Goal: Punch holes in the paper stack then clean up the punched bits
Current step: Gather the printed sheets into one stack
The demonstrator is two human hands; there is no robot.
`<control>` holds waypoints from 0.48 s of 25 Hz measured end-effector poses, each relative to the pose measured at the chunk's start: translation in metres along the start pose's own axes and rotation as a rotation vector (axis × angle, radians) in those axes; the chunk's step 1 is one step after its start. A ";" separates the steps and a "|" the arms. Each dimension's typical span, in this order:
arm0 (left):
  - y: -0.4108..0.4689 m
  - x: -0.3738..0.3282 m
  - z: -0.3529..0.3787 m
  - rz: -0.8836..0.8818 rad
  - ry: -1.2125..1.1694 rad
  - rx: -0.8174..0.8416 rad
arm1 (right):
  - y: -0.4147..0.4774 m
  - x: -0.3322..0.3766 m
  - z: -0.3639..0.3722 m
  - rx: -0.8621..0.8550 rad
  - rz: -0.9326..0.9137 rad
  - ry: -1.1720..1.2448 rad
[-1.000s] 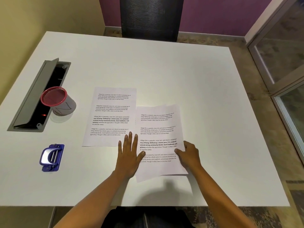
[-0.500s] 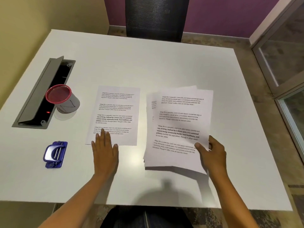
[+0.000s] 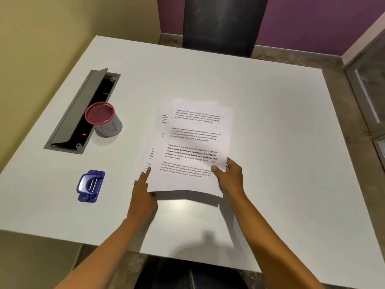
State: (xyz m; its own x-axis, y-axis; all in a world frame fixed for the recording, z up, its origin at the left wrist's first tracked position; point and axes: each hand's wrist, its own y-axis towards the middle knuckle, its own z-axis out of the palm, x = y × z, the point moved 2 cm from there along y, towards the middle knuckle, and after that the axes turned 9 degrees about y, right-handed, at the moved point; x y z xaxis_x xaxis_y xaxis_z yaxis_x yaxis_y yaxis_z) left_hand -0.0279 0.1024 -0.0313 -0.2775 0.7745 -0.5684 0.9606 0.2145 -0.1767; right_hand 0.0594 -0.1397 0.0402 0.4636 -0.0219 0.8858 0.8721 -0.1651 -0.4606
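At about 10 o'clock on the white table (image 3: 270, 126), a grey hatch (image 3: 78, 113) set into the top stands with its lid tilted open. A red-rimmed cup (image 3: 103, 119) sits upright, touching the hatch's right edge. Nearer you, at about 8 o'clock, the blue hole punch (image 3: 90, 186) lies flat and untouched, well apart from both hands.

Your left hand (image 3: 142, 197) is released. Its index finger lies straight on the near left corner of a lower printed sheet (image 3: 164, 118), while its other fingers are hidden by paper.

The paper stack (image 3: 195, 147) is at the table's middle, overlapping that sheet so only a left strip of it shows. The stack's near edge is raised off the table and casts a shadow below.

At about 4 o'clock of the stack, your right hand (image 3: 231, 177) grasps its near right edge, thumb on top and fingers curled around the side.

A dark chair (image 3: 223, 21) stands at 12 o'clock.
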 end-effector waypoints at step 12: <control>0.023 -0.014 -0.028 -0.264 -0.145 -0.238 | 0.014 -0.029 0.021 -0.180 0.102 -0.381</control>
State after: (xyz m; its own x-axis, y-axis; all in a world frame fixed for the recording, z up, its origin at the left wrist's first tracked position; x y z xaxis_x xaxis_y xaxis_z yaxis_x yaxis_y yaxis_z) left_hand -0.0019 0.1132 -0.0043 -0.4983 0.5854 -0.6395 0.8277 0.5406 -0.1501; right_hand 0.0616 -0.1207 0.0066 0.6002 0.3125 0.7363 0.7932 -0.3512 -0.4974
